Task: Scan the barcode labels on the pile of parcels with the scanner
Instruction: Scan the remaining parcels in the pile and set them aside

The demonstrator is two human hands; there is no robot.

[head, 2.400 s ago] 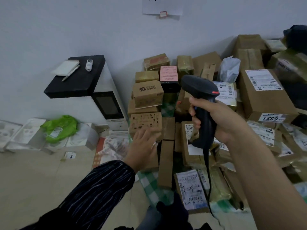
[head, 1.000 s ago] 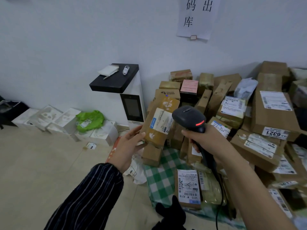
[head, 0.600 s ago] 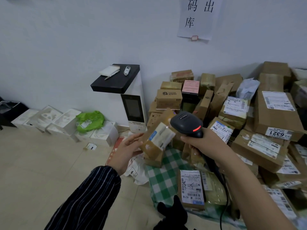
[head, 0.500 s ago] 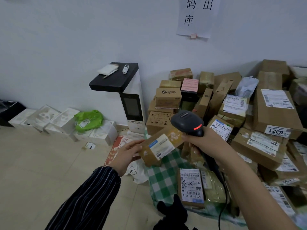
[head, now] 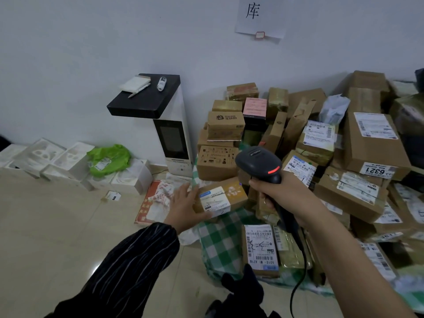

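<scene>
The small brown white-labelled cardboard parcel [head: 221,198] has dropped to frame centre, long axis left-right; my left hand [head: 185,206] lies spread-fingered against its left end. My right hand [head: 283,196] grips the black corded scanner [head: 258,162], nose pointing left above it.

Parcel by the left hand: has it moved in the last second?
Yes. The parcel has come down from beside the kiosk screen to the checked cloth, left hand touching it.
</scene>
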